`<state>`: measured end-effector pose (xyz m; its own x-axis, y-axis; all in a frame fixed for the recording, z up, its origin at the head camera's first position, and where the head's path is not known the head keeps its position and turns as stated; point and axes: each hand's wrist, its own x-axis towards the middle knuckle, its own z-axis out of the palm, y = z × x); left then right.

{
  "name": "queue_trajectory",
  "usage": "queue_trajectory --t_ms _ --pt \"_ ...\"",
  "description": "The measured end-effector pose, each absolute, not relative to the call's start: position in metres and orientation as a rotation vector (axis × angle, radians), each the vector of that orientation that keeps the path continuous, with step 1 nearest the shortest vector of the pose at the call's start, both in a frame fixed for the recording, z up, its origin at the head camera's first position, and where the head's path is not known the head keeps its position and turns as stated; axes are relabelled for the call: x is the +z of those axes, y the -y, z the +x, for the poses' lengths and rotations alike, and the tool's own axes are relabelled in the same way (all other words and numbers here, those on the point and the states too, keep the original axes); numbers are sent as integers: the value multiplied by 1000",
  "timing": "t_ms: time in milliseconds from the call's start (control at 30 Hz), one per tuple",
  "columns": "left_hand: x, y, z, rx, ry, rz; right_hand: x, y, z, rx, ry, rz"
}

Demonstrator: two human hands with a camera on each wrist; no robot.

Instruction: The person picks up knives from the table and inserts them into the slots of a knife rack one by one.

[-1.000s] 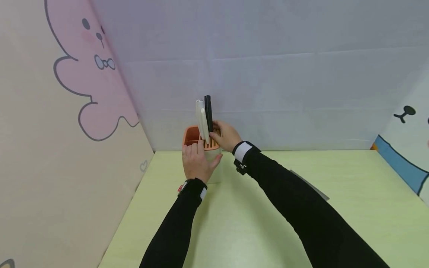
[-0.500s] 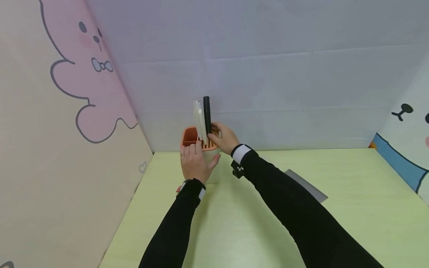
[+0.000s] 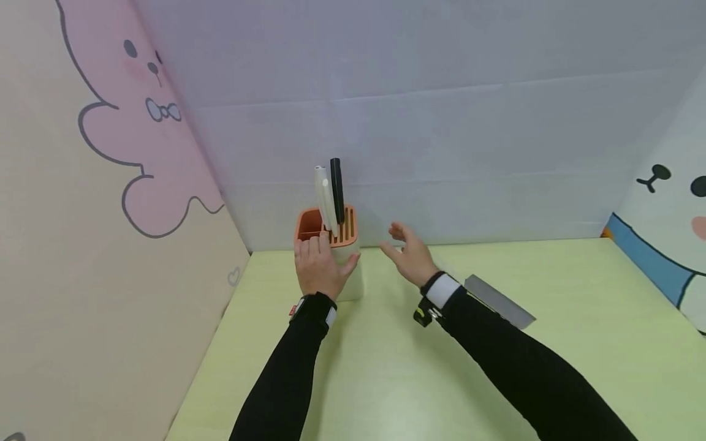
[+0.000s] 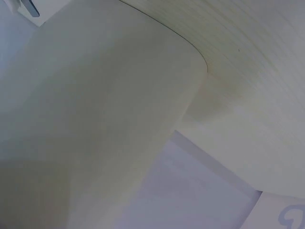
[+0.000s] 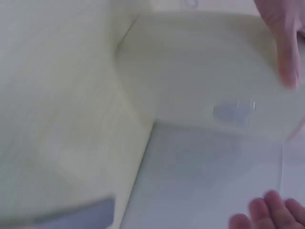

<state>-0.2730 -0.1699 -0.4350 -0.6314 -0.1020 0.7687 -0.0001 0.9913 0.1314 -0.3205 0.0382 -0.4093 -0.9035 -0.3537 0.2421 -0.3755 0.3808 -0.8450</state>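
Observation:
A cream knife block (image 3: 350,278) with an orange slotted top (image 3: 347,229) stands near the back wall. White-handled knives (image 3: 325,196) and a black-handled knife (image 3: 336,187) stand upright in it. My left hand (image 3: 321,266) holds the block's front, fingers hooked over the orange rim and thumb along its right side. The left wrist view shows only the block's smooth wall (image 4: 109,95) close up. Apart from the block, to its right, my right hand (image 3: 412,256) is held with fingers spread and nothing in it. Its fingertips (image 5: 274,210) show in the right wrist view.
A flat grey blade (image 3: 499,300) lies on the pale green table (image 3: 397,380) to the right, partly behind my right forearm. A whitish wall sheet (image 3: 441,135) rises right behind the table. Printed side panels stand at left and right.
My right hand has left the black-handled knife and moved right, fingers opening. The knife stays upright in the block. My left hand keeps its place. More of the grey blade shows.

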Motion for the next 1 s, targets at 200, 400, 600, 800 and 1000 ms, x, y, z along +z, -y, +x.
queue_trajectory --t_ms 200,400,600,800,1000 --pt "-432 172 -272 -168 2261 72 -434 -133 -295 1146 2763 615" --pt "-432 170 -271 -173 2274 72 -459 -198 -267 907 2846 552" --pt "-436 170 -272 -188 2268 70 -475 -241 -249 774 2861 450" --pt "-437 174 -273 -188 2250 82 -485 -253 -247 679 2836 425" --pt "-436 172 -273 -247 2265 60 -487 -234 -252 651 2930 500"
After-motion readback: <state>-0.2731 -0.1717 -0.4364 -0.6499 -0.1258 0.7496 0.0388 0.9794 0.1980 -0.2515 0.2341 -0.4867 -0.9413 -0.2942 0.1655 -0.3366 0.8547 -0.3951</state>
